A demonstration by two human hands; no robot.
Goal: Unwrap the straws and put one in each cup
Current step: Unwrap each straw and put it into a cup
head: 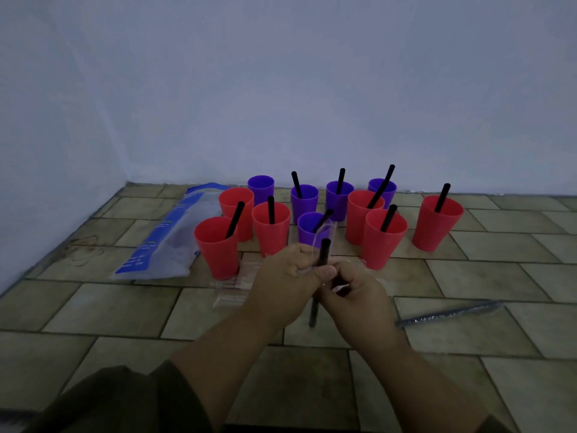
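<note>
Tiled floor [468, 276] with cups [382, 242] near the wall. Left hand [281, 276] and right hand [362, 295] both pinch a straw [324, 251], half out of its wrapper [318, 239], just before the cups. It is best drawn straight out, unbent.

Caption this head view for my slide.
Left hand and right hand unwrap a black straw before red cups and purple cups.

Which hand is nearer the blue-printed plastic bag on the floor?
Left. The left hand is right of the plastic bag; the right hand is farther right. Both hold one black straw.
</note>
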